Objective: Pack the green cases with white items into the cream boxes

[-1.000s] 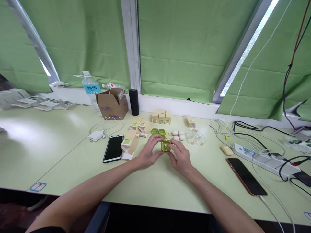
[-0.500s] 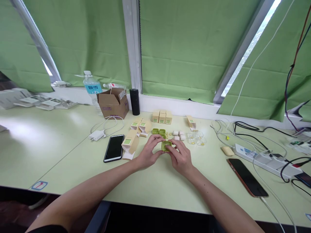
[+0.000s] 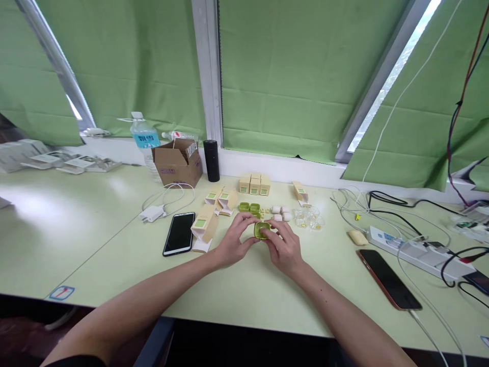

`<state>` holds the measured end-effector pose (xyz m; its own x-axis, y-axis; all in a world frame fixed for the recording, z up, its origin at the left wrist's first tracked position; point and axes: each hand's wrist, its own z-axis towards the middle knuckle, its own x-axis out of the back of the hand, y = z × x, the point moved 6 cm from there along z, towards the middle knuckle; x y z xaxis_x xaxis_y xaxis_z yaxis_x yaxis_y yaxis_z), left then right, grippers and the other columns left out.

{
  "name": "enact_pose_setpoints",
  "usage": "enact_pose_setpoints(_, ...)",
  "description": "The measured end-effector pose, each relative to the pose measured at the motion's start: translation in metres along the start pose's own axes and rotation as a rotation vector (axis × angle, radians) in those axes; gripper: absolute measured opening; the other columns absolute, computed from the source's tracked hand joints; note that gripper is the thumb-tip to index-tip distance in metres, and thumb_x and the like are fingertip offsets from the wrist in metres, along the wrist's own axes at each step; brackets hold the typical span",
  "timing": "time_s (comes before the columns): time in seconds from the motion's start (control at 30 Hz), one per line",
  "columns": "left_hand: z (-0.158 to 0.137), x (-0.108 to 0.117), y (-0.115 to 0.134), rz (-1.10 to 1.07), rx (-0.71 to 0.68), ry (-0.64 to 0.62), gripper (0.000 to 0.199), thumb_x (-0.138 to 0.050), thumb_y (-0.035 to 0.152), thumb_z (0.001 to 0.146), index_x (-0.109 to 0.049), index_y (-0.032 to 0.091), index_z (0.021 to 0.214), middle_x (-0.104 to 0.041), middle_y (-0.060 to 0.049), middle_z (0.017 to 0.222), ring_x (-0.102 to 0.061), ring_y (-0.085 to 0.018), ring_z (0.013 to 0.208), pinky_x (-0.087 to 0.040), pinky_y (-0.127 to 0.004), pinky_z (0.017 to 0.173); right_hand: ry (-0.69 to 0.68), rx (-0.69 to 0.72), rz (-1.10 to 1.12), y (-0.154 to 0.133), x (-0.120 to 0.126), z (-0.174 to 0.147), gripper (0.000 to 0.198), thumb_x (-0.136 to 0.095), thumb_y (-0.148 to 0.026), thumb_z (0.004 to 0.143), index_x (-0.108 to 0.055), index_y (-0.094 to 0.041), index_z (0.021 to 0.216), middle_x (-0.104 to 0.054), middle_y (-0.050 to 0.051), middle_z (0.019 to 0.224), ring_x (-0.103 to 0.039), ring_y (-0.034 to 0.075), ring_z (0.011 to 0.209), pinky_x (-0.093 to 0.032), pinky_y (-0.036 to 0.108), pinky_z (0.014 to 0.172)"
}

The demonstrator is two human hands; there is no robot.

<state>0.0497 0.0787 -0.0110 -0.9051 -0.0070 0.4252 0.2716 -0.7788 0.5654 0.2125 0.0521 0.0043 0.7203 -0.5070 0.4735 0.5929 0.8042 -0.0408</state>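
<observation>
A small square green cup (image 3: 262, 230) is held up between my two hands, its hollow facing me. My left hand (image 3: 237, 237) grips its left side with thumb and fingers. Around its right side is my right hand (image 3: 283, 244), one finger reaching into the hollow; whether a small part lies under that fingertip I cannot tell. Just beyond are more green cups (image 3: 249, 207), tiny yellow pieces (image 3: 265, 210), several pale pinkish-white pieces (image 3: 281, 213) and clear plastic pieces (image 3: 308, 217).
Small kraft boxes (image 3: 254, 184) stand at the back; opened ones (image 3: 205, 224) lie left, beside a phone (image 3: 179, 234). A cardboard box (image 3: 178, 165), black tumbler (image 3: 211, 161) and water bottle (image 3: 146, 142) stand behind. At right lie another phone (image 3: 389, 279), a power strip (image 3: 412, 253) and tangled cables.
Almost nothing differs. The right hand's finger inside the green cup has shifted very slightly; both hands keep their grip in the same place.
</observation>
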Motion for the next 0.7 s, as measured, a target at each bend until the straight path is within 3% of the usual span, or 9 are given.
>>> enact_pose_setpoints(0.7,-0.0026,0.0002,0.0008,0.045,-0.030,0.037,0.042,-0.066,0.022,0.096,-0.056,0.029,0.136,-0.054,-0.010,0.122,-0.056,-0.026,0.118,-0.053,-0.047,0.102,-0.021,0.043,-0.037,-0.0024,-0.0001,-0.0005,0.028,-0.057,-0.005,0.094,-0.072,-0.020,0.112,-0.068,0.015,0.123,-0.060,0.025,0.105,-0.058,0.029,0.063)
